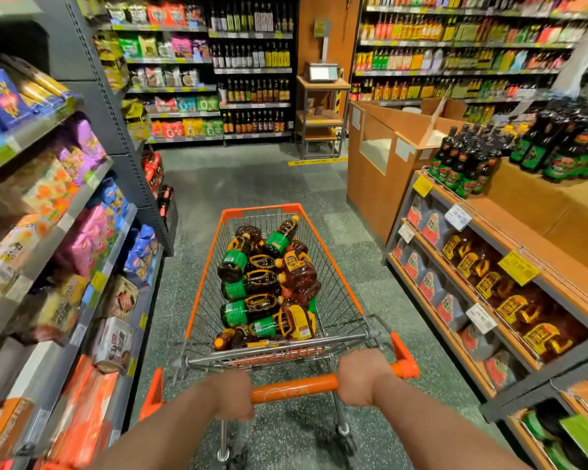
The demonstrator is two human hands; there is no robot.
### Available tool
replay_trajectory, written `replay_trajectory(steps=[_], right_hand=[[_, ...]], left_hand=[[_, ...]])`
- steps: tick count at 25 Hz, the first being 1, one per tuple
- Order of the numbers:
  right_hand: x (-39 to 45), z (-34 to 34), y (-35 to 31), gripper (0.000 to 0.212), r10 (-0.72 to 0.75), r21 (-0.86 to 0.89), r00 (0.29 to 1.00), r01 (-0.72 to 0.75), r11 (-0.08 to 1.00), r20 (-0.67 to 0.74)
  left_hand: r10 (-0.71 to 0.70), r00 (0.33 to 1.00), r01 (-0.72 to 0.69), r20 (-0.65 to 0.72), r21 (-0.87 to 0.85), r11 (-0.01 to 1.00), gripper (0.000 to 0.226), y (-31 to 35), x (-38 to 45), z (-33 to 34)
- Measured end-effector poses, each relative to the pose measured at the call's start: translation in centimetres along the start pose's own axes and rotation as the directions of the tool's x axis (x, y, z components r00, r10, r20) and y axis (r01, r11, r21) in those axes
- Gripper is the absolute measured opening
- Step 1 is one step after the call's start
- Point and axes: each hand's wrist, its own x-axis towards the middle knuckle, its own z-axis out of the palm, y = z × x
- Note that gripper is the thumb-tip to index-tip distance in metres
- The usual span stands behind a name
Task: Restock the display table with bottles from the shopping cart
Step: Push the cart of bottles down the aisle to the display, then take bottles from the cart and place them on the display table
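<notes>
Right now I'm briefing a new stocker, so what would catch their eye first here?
The orange-framed wire shopping cart, centre aisle, piled with dark bottles bearing green and yellow labels. Both hands, left hand and right hand, grip its orange handle bar. To the right, the orange wooden display table carries upright dark green-labelled bottles.

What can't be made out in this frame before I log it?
- Head view: fingers of the left hand and right hand curl under the cart handle; the grip is seen only from the back.
- Bottles low in the shopping cart: buried under others, count unknown.
- Price tags on the display table: too blurred to read.
- Display table's right end: cut off by the frame edge.
</notes>
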Motion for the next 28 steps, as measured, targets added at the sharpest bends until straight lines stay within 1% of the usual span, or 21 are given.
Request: replay_trajectory(steps=[2,3,4,5,6,7,8,9,11,12,15,18,20,23,27,28], right_hand=[[0.2,-0.4,0.3,0.023,-0.005,0.046,0.999,0.004,0.999,0.035],[0.4,-0.6,0.5,0.028,-0.023,0.084,0.998,0.018,0.996,0.052],[0.5,-0.7,0.8,0.037,-0.043,0.144,0.996,0.031,0.989,0.082],[0.6,-0.9,1.2,0.05,-0.071,0.239,0.991,0.043,0.97,0.111],[0.6,-1.3,1.7,0.062,-0.098,0.367,0.988,0.049,0.929,0.117],[0.7,-1.7,2.1,0.07,-0.1,0.484,0.992,0.048,0.874,0.082],[0.7,-2.4,2.7,0.072,-0.064,0.555,0.998,0.045,0.831,0.014],[1.1,-3.2,3.4,0.068,-0.006,0.579,0.998,0.043,0.814,-0.065],[1.9,-5.1,5.0,0.055,0.062,0.578,0.982,0.054,0.814,-0.18],[2.2,-6.1,5.7,0.051,0.073,0.573,0.975,0.062,0.818,-0.21],[2.8,-8.3,9.2,0.04,0.095,0.561,0.96,0.073,0.825,-0.265],[3.5,-9.2,13.3,0.03,0.102,0.586,0.955,0.086,0.806,-0.28],[4.1,-9.6,16.9,0.026,0.071,0.569,0.952,0.117,0.814,-0.298],[5.3,-10.6,21.2,0.033,-0.039,0.473,0.944,0.199,0.858,-0.327],[7.7,-12.7,24.1,0.025,-0.159,0.376,0.918,0.301,0.876,-0.364],[8.6,-13.2,24.2,0.03,-0.182,0.358,0.915,0.316,0.878,-0.361]], left_hand=[[0.037,0.999,-0.035,0.021,-0.089,0.995,0.033,-0.3,-0.1,-0.2],[0.063,0.998,-0.059,0.021,-0.17,0.984,0.042,-0.4,-0.2,-0.2],[0.09,0.996,-0.086,-0.001,-0.277,0.957,0.054,-0.5,-0.4,-0.1],[0.097,0.994,-0.108,-0.048,-0.386,0.916,0.066,-0.5,-0.6,-0.1],[0.081,0.99,-0.128,-0.118,-0.47,0.873,0.073,-0.3,-0.8,-0.3],[0.048,0.98,-0.144,-0.195,-0.517,0.844,0.074,0.0,-0.8,-0.7],[0.007,0.963,-0.154,-0.271,-0.524,0.838,0.069,0.4,-0.6,-1.4],[-0.03,0.94,-0.152,-0.341,-0.494,0.856,0.063,0.9,0.0,-2.4],[-0.097,0.89,-0.114,-0.446,-0.423,0.899,0.05,2.7,1.1,-5.1],[-0.142,0.865,-0.091,-0.482,-0.427,0.9,0.043,4.0,1.7,-6.6],[-0.26,0.804,-0.086,-0.535,-0.538,0.838,0.032,8.8,3.8,-10.3],[-0.314,0.767,-0.083,-0.559,-0.572,0.816,0.032,12.6,5.7,-13.0],[-0.39,0.727,-0.039,-0.566,-0.6,0.799,0.034,14.8,7.2,-14.5],[-0.507,0.671,0.041,-0.542,-0.655,0.755,0.042,17.6,8.3,-16.6],[-0.587,0.606,0.114,-0.537,-0.671,0.732,0.042,19.6,8.6,-17.4],[-0.606,0.594,0.14,-0.529,-0.674,0.726,0.044,19.9,8.6,-17.4]])
